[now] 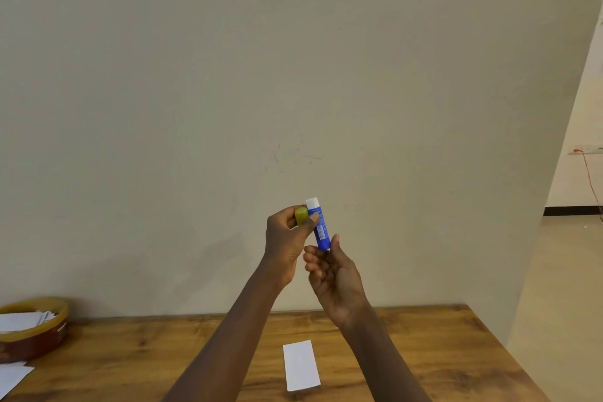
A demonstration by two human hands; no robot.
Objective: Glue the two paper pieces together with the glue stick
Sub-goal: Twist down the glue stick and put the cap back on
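I hold a blue glue stick upright in front of the wall, well above the table. My right hand grips its lower end. The white tip at the top is bare. My left hand holds the yellow-green cap just left of the tip, separate from the stick. A white paper strip lies flat on the wooden table below my forearms. I see no second loose strip beside it.
A round brown basket with several white paper pieces stands at the table's far left. Another white sheet lies in front of it at the left edge. The table's right edge drops off to a tiled floor.
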